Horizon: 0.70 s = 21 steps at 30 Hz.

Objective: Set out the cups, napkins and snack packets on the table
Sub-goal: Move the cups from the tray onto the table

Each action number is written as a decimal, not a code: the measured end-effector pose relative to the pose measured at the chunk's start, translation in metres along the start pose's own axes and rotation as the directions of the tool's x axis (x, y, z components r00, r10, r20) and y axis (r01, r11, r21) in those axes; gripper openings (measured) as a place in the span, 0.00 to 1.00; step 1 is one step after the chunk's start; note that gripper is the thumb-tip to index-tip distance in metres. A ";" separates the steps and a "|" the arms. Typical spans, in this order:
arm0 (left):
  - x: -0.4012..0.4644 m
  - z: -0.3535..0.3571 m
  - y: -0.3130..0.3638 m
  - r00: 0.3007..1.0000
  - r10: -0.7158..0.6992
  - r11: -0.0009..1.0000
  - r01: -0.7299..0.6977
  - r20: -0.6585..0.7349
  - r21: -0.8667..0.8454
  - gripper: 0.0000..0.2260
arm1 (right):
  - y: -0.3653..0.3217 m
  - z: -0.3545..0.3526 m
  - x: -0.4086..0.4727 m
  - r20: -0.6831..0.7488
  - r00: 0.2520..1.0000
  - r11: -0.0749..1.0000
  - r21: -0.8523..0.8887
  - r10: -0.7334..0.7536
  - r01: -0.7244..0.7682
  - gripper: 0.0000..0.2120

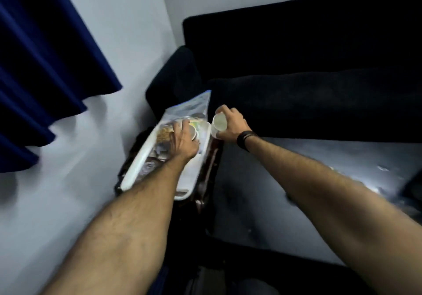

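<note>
We are just starting: our right hand point(230, 124) grips one cup point(218, 125), our left hand point(183, 140) closes on another cup point(194, 132) in the tray point(137, 166); the table point(319, 164) holds nothing yet.

A white tray point(134, 171) sits on a dark stand point(205, 169) wedged between the pale wall and a dark glossy table point(285, 180). On the tray, toward its far end, lie clear snack packets point(194, 106) and a small paper cup point(194, 132); nearer along it are blurred round items that cannot be made out. Right of the tray, the table surface shows scuffs and pale glare, with a dark sofa point(308, 66) behind it
</note>
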<state>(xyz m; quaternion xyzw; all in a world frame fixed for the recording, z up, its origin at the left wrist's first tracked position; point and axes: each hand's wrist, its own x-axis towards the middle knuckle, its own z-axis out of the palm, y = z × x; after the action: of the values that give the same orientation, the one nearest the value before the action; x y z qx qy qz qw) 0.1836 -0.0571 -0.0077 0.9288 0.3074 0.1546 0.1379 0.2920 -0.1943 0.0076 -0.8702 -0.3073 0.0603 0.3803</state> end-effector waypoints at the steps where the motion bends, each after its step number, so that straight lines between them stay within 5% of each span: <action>1: -0.003 0.007 0.021 0.999 0.023 0.999 -0.023 0.025 -0.028 0.27 | 0.019 -0.019 -0.005 -0.016 0.999 0.999 -0.013 0.047 -0.047 0.28; 10: -0.039 0.090 0.173 0.943 0.233 0.967 -0.200 0.239 -0.155 0.20 | 0.178 -0.142 -0.055 -0.121 0.926 0.921 -0.117 0.358 -0.372 0.29; 21: -0.059 0.179 0.248 0.863 0.326 0.945 -0.295 0.385 -0.138 0.18 | 0.275 -0.132 -0.082 -0.070 0.883 0.876 -0.110 0.465 -0.470 0.27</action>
<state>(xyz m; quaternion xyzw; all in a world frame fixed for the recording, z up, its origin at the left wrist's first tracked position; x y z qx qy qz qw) 0.3365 -0.3139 -0.0963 0.9720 0.1129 -0.0085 0.2060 0.4048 -0.4679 -0.1022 -0.9415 -0.0836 0.1132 0.3062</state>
